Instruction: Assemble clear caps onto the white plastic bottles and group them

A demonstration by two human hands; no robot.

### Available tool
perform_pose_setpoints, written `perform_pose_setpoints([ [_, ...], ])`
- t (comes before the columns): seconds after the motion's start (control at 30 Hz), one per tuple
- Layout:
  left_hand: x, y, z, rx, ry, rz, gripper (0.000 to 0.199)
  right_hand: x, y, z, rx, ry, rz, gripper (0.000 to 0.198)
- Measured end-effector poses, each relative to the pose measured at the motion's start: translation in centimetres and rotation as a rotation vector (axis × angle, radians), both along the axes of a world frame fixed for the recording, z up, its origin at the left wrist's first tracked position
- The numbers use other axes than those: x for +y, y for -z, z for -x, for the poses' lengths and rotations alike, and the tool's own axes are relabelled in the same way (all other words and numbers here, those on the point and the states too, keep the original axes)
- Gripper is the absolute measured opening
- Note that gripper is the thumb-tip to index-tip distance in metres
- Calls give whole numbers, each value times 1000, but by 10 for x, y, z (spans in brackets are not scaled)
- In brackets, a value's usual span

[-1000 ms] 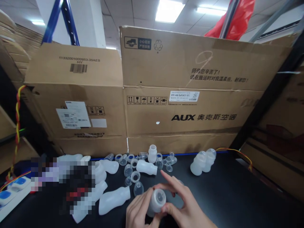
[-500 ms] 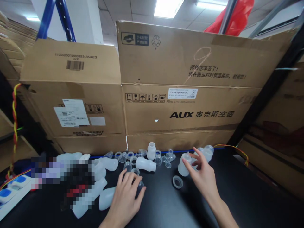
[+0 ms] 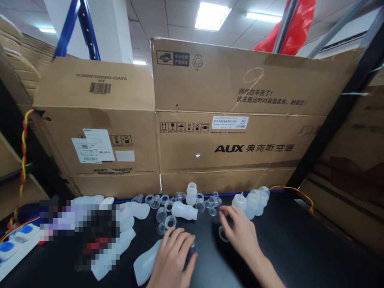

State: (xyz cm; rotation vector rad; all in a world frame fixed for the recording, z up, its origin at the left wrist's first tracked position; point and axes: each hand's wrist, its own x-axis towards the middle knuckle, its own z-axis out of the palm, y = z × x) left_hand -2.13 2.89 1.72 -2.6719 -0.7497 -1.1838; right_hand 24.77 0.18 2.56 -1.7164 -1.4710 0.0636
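At the black counter, I see the left hand lying palm-down over a small clear cap, beside a white plastic bottle on its side; whether that grip has closed on the cap I cannot tell. The right hand rests, fingers loose and grasping nothing, on a clear plastic ring. Three capped bottles stand just beyond it, before cardboard boxes.
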Motion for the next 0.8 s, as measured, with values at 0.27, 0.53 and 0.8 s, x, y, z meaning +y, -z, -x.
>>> perform_pose_setpoints([
  [0.27, 9, -18, 16, 0, -158, -71, 41, 6, 22, 31, 289, -321, 230, 23],
  [0.53, 1, -15, -3, -154, 127, -84, 24, -2, 18, 69, 773, -556, 328, 46],
  [0.8, 4, -11, 3, -124, 179, 57, 38, 17, 30, 28, 196, -137, 95, 44],
])
